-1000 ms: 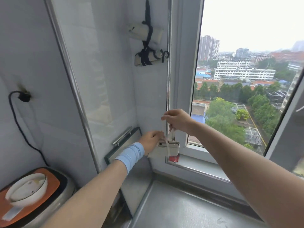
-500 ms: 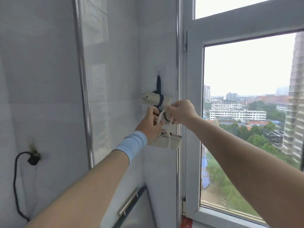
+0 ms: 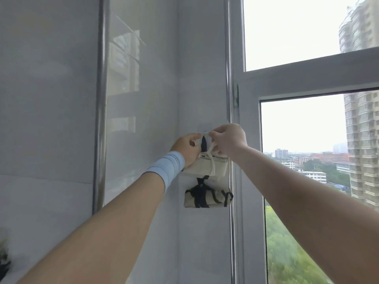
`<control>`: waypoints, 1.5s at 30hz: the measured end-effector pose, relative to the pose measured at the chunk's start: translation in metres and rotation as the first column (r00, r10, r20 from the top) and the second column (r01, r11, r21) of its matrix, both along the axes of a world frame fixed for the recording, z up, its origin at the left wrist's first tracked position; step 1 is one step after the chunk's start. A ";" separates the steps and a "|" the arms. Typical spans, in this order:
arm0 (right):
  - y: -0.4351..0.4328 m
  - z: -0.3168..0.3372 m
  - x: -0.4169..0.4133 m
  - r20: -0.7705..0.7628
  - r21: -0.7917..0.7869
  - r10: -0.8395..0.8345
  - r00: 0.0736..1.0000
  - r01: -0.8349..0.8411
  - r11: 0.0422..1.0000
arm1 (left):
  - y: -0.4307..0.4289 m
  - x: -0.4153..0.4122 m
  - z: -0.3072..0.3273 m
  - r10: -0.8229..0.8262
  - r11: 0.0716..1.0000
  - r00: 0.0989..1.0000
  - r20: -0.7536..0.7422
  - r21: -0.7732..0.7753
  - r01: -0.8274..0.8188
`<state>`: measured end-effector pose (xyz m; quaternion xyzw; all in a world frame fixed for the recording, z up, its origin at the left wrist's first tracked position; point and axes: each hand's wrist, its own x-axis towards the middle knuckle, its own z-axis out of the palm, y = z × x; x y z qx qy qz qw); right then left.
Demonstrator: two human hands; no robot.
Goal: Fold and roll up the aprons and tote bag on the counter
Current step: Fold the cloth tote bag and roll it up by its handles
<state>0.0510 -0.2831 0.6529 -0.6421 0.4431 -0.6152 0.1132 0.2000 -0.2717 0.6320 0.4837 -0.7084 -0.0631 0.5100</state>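
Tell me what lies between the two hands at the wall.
In the head view, a black strap hangs between the left hand and the right hand, beside the white cord both pinch.

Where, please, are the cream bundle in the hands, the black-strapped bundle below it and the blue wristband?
cream bundle (image 3: 200, 166), head view, canvas front.
black-strapped bundle (image 3: 209, 198), head view, canvas front.
blue wristband (image 3: 166, 168), head view, band's middle.

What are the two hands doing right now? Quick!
Left hand: closed, pinching the white cotton cord of the rolled cream cloth bundle.
Right hand: closed, pinching the same cord.
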 end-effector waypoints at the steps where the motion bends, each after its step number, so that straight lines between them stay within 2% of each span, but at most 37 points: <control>1: -0.006 0.002 0.001 -0.009 -0.016 -0.029 1.000 0.029 0.999 | -0.006 -0.001 0.004 0.015 1.000 1.000 0.023 0.022 -0.015; 6: -0.038 0.013 0.009 -0.109 -0.048 -0.195 0.975 0.191 0.980 | -0.039 -0.005 0.020 0.025 0.990 0.996 0.080 0.133 -0.036; 10: -0.047 0.006 0.015 -0.233 -0.067 -0.307 0.923 0.300 0.952 | -0.046 0.000 0.011 0.034 0.991 0.996 0.088 0.126 -0.045; 14: -0.040 -0.013 0.010 -0.310 -0.072 -0.235 0.921 0.223 0.972 | -0.041 0.002 -0.012 0.000 0.994 0.997 0.072 0.109 -0.007; 19: -0.025 -0.036 0.005 -0.316 -0.059 -0.156 0.936 0.144 0.988 | -0.031 -0.001 -0.031 -0.030 0.998 0.996 -0.080 0.052 0.034; 25: -0.013 -0.077 -0.001 -0.345 0.002 -0.047 0.937 0.051 0.999 | -0.019 0.004 -0.064 0.079 0.997 0.984 -0.161 0.039 -0.074; 27: -0.010 -0.094 -0.004 -0.410 -0.057 -0.086 0.908 0.068 0.996 | -0.013 0.006 -0.075 0.074 0.997 0.980 -0.187 0.016 -0.072; 30: -0.009 -0.117 -0.009 -0.477 -0.286 -0.301 0.826 0.178 0.942 | -0.004 0.006 -0.087 0.009 1.000 0.985 -0.174 0.005 -0.008; 33: -0.008 -0.127 -0.012 -0.410 -0.123 -0.161 0.898 0.120 0.985 | -0.003 0.004 -0.095 -0.014 0.999 0.997 -0.078 0.044 0.018; 38: -0.005 -0.124 -0.012 -0.315 0.003 -0.005 0.949 0.006 1.000 | -0.001 -0.006 -0.099 0.110 0.994 0.994 -0.015 -0.003 -0.110; 41: 0.000 -0.110 -0.015 -0.169 0.119 0.142 0.975 -0.122 0.985 | 0.010 -0.013 -0.093 0.234 0.972 0.963 0.135 -0.040 -0.231; 43: 0.005 -0.103 -0.018 -0.137 0.146 0.172 0.976 -0.152 0.978 | 0.015 -0.016 -0.090 0.235 0.972 0.968 0.092 -0.042 -0.232; 45: 0.007 -0.100 -0.022 -0.182 0.125 0.150 0.972 -0.129 0.984 | 0.012 -0.015 -0.088 0.143 0.990 0.990 0.005 -0.012 -0.143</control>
